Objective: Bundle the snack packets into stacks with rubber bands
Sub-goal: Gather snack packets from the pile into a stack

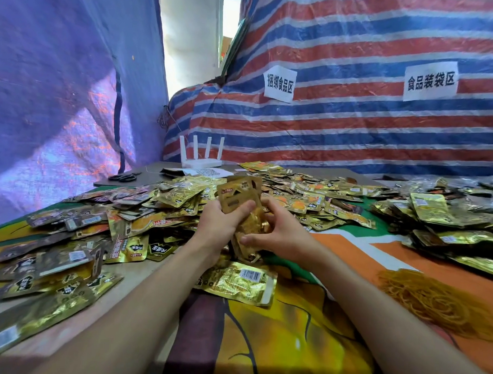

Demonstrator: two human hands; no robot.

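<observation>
I hold an upright stack of gold snack packets over the middle of the table. My left hand grips the stack from the left, thumb across its front. My right hand grips its lower right side, fingers curled round the packets. A single gold packet lies flat just below the hands. Loose gold and brown packets are heaped across the table behind and to the left. A pile of yellow rubber bands lies at the right, apart from both hands.
More packets are piled at the far right. A white router and black scissors sit at the back left on a grey board. Striped tarpaulin walls the back, a blue sheet the left. A colourful cloth covers the table.
</observation>
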